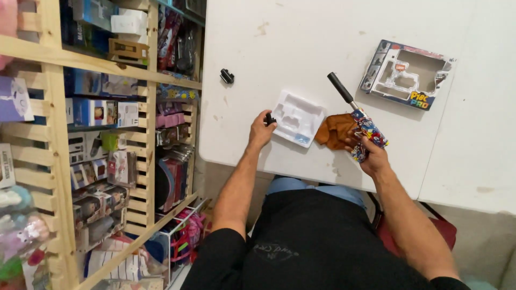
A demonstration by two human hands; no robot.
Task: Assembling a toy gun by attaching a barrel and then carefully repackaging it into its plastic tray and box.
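Note:
My right hand [371,153] grips a toy gun [366,131] with a multicoloured body and a long black barrel that points up and to the left over the white table [322,43]. My left hand [261,131] pinches a small black part [269,119] at the left edge of a white plastic tray insert [298,117]. A brown cloth [334,130] lies between the tray and the gun. A second small black part [227,76] sits alone on the table, above my left hand.
An open toy box [406,75] with a moulded white insert lies at the table's upper right. To the left stand wooden shelves [56,123] packed with boxed toys. A white wire basket [177,241] rests on the floor by my knees.

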